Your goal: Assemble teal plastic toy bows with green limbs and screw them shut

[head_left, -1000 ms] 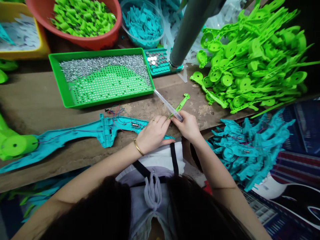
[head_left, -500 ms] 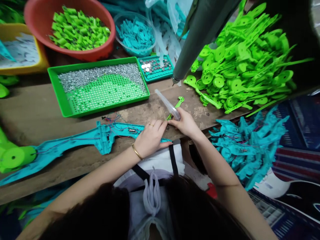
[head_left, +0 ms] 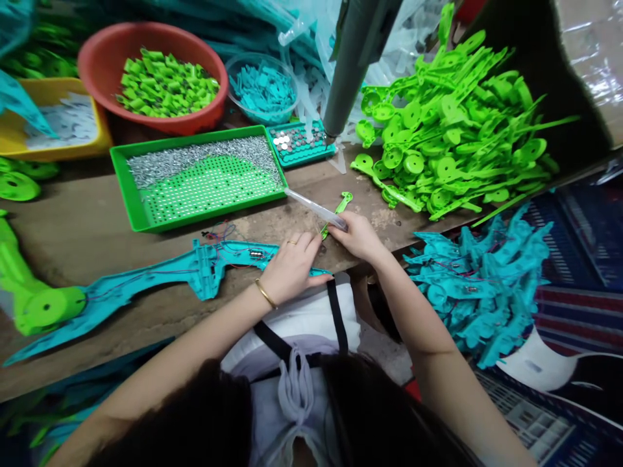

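A long turquoise plastic shell half (head_left: 146, 271) with thin wires and small metal parts lies along the table's front edge. My left hand (head_left: 293, 267) grips its right end, fingers over the top and thumb along the near edge. Close against those fingertips, my right hand (head_left: 357, 237) is closed on a tapered clear plastic strip (head_left: 314, 206), which points up and left towards the green tray. Beneath the strip, a small green lever-shaped part (head_left: 343, 203) reaches to the fingertips of both hands. Whether the fingers also hold this part is hidden.
A green tray (head_left: 204, 217) of small metal pieces lies ahead, beside a teal tray (head_left: 304, 157) of discs. A grey tool (head_left: 343, 84) hangs above. Red bowl (head_left: 150, 123) at back left; green parts (head_left: 452, 143) piled right; turquoise shells (head_left: 481, 285) stacked lower right.
The clear strip's far end has swung down and left, so it lies flatter. Both hands stay in nearly the same place, and the whole view has shifted slightly.
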Demonstrator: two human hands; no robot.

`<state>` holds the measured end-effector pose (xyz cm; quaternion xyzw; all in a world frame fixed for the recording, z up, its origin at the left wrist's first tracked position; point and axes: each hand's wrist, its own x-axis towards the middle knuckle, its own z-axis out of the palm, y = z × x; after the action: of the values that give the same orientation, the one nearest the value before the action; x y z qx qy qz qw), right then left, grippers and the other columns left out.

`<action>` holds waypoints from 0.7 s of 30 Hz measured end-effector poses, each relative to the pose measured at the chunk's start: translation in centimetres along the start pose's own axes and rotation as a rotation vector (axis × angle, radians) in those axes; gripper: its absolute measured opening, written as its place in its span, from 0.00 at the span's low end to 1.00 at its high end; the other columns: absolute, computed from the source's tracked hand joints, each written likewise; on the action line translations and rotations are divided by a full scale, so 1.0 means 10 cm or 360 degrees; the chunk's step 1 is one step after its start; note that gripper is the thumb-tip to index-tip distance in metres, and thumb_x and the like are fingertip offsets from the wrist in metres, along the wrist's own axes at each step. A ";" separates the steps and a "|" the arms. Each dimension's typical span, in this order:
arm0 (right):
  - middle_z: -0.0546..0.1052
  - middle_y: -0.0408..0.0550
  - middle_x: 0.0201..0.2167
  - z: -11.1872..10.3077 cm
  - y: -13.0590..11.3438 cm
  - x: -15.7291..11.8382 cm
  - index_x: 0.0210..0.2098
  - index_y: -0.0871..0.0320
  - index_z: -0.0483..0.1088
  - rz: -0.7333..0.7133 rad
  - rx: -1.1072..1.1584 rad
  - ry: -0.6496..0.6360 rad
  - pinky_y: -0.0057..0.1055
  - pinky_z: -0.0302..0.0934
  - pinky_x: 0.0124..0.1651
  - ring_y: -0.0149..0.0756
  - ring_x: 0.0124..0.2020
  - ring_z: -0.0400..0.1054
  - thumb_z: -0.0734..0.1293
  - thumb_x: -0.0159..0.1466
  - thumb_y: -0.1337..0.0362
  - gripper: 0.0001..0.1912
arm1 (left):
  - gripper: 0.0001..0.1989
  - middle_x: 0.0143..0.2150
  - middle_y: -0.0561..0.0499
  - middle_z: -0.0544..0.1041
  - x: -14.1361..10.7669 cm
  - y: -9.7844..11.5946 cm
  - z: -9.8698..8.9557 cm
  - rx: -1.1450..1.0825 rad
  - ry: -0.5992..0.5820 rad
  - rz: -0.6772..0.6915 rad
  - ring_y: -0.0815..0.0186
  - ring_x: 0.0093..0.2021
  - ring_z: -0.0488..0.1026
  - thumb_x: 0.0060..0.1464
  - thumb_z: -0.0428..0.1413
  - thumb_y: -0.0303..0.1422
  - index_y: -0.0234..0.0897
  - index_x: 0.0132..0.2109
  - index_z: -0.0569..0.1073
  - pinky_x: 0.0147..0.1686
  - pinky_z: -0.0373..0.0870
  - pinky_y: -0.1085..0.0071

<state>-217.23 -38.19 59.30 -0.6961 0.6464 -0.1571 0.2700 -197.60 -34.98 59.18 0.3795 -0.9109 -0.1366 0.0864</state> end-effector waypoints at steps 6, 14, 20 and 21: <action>0.76 0.48 0.35 0.03 0.01 -0.02 0.34 0.57 0.71 -0.0082 -0.0167 0.0072 0.31 0.57 0.40 0.39 0.37 0.68 0.64 0.64 0.63 0.05 | 0.42 0.54 0.37 0.69 0.03 0.00 -0.04 0.0003 -0.0052 -0.0013 0.48 0.52 0.66 0.53 0.58 0.52 0.27 0.65 0.60 0.51 0.64 0.56; 0.75 0.48 0.33 0.11 0.07 0.01 0.33 0.56 0.71 -0.0012 -0.0061 0.0248 0.33 0.59 0.42 0.40 0.38 0.68 0.64 0.63 0.65 0.05 | 0.47 0.49 0.36 0.71 0.17 0.07 -0.13 0.0175 -0.0213 -0.0046 0.48 0.49 0.67 0.51 0.52 0.62 0.27 0.64 0.61 0.47 0.61 0.57; 0.75 0.48 0.33 0.12 0.05 -0.09 0.33 0.56 0.72 0.0116 0.0040 0.0413 0.33 0.61 0.41 0.39 0.35 0.68 0.63 0.62 0.65 0.06 | 0.48 0.49 0.36 0.70 0.23 0.08 -0.13 0.0192 -0.0267 -0.0089 0.47 0.50 0.67 0.47 0.57 0.60 0.29 0.65 0.60 0.47 0.60 0.59; 0.74 0.47 0.32 0.12 0.04 -0.12 0.33 0.56 0.72 0.0144 0.0088 0.0423 0.33 0.61 0.41 0.39 0.34 0.68 0.63 0.61 0.65 0.06 | 0.48 0.49 0.36 0.70 0.24 0.09 -0.14 0.0187 -0.0281 -0.0090 0.47 0.50 0.67 0.47 0.58 0.60 0.29 0.64 0.61 0.46 0.60 0.59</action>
<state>-217.04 -36.79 58.24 -0.6316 0.7027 -0.2533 0.2078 -199.48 -36.37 60.88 0.3959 -0.9104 -0.1184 -0.0206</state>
